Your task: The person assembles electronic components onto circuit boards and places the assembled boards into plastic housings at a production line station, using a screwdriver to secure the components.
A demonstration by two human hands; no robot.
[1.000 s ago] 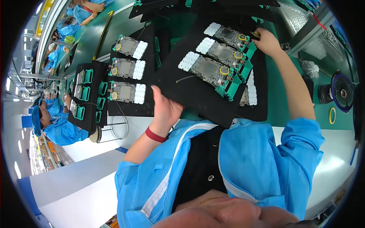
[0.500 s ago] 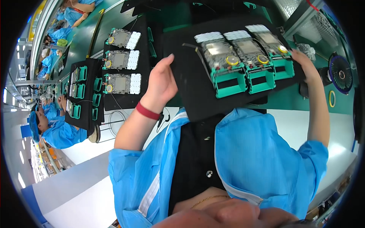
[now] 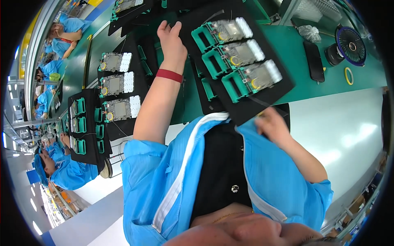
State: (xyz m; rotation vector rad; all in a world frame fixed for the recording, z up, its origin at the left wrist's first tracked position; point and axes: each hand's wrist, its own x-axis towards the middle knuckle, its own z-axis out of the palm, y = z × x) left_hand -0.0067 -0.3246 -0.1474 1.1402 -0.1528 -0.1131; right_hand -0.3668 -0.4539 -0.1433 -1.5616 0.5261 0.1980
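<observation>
A black mat [image 3: 273, 91] carries three circuit boards, each with a white pad at one end, a round yellow part and a green plastic frame [image 3: 234, 87] on the left. It lies at a slant above other black mats; whether it rests on them I cannot tell. My left hand [image 3: 172, 43], a red band at its wrist, is by the mat's upper left edge, fingers apart and pointing up. Beside the mat's near lower edge is my right hand [image 3: 271, 126], blurred by motion, its fingers bent; whether it touches the mat is unclear.
More boards [image 3: 117, 84] lie on black mats to the left, with green frames beside them. On the right of the green bench [image 3: 287, 45] are a black phone [image 3: 314, 61], a small fan [image 3: 350, 46], a yellow tape ring [image 3: 349, 76] and a crumpled clear bag [image 3: 309, 33]. Co-workers sit at left.
The mat with the boards has turned clockwise, its green frames going from the near side to the left. My right hand has come from its right edge to the near edge; my left hand moved farther away.
</observation>
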